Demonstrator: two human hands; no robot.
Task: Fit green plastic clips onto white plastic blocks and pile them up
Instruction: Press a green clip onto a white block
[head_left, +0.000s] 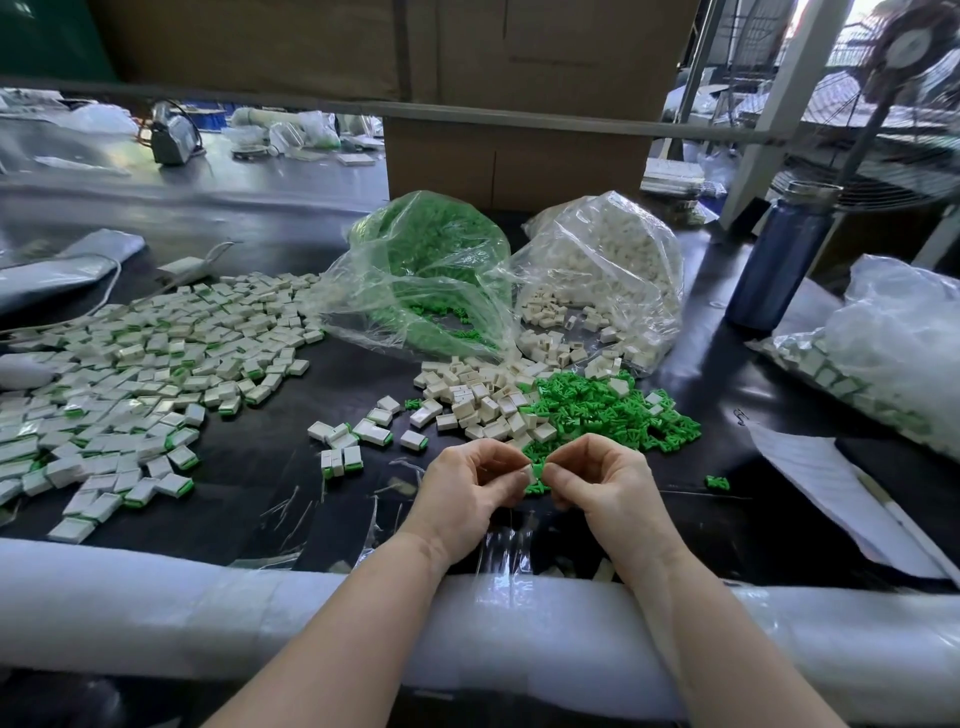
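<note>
Together hands (535, 480) pinch block (528, 474), clip (538, 472).

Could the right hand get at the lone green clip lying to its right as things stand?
Probably yes: bare table lies between the right hand and the lone clip, though its fingers already pinch a green clip.

Bare forearms (332, 613), no sleeves, no gloves.

Small white plastic block (528, 474) touching small green plastic clip (538, 471), both pinched just below the loose green clip heap (608, 410).
</note>
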